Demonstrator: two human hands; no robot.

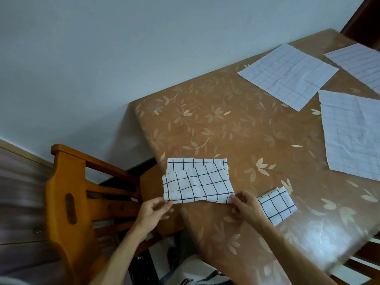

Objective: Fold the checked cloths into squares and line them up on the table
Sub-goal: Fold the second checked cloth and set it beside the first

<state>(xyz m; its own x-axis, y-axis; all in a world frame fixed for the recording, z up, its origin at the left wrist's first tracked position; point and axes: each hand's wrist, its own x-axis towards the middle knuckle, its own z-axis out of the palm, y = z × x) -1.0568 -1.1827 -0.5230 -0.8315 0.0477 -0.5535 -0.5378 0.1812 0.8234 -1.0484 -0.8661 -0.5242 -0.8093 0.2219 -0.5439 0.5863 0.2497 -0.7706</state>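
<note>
The near left corner of a half-folded checked cloth (198,182) is pinched between thumb and fingers of the left hand (153,211), while its near right corner is gripped the same way by the right hand (245,206). The cloth is soft white fabric crossed by thin dark lines, doubled over into a long rectangle; its upper layer is lifted and rippled, the lower layer lying flat on the table's near left corner. Just beside the right hand, partly hidden behind it, a small folded cloth (277,205) of the same check is laid as a neat square. The table (216,124) is covered with a glossy brown sheet printed with pale leaves. Three unfolded cloths (287,76) are spread flat, faint-lined and creased, well apart at the far right. A varnished wooden chair (67,194) is seen at the left
</note>
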